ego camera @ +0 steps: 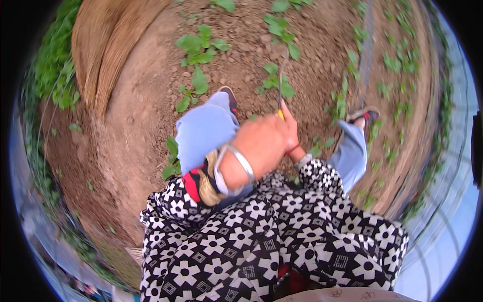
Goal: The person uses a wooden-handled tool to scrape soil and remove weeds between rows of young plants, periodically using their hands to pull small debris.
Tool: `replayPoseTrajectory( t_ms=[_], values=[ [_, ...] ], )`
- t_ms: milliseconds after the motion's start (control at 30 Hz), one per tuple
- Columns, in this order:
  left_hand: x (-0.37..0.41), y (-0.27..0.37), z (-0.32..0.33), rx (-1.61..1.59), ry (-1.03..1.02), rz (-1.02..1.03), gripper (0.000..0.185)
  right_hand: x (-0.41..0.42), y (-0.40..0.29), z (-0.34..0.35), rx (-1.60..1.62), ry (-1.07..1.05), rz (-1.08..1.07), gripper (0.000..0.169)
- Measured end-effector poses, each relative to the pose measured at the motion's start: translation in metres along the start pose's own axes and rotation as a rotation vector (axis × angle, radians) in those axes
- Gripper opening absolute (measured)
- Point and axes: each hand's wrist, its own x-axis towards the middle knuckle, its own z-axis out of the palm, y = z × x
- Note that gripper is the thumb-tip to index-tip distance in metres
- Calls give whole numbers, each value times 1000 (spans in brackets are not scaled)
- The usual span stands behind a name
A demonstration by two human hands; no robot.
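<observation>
A thin-shanked hand tool (280,85) with a yellow handle points away from me. Its far end is blurred against the soil among the seedlings, so the shape of its head cannot be made out. Around the handle, partly covered, is my right hand (291,130), with a red cord at the wrist. My left hand (260,141), blurred and wearing a silver bangle, lies across it and hides much of the grip. Whether the left fingers also hold the handle is hidden. Close to the shank grows a leafy seedling (278,82), with another seedling (281,28) beyond it.
Another row of seedlings (198,47) runs along the left of the loose soil (241,41). A large brown straw-like bundle (107,41) lies at upper left. My shoes (230,100) stand among the rows. A grey strip (366,56), perhaps a drip line, runs on the right.
</observation>
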Motion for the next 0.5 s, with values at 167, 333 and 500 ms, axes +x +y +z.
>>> replayPoseTrajectory(
  t_ms=[167, 333, 500],
  values=[
    [17, -10, 12, 120, 18, -203, 36, -19, -90, 39, 227, -5, -155, 56],
    [32, -32, 21, -823, 267, -305, 35, -35, -109, 71, -104, -45, -528, 60],
    [11, -49, 7, -1001, 321, -271, 23, -78, -123, 48, 28, -403, -190, 61]
  ],
)
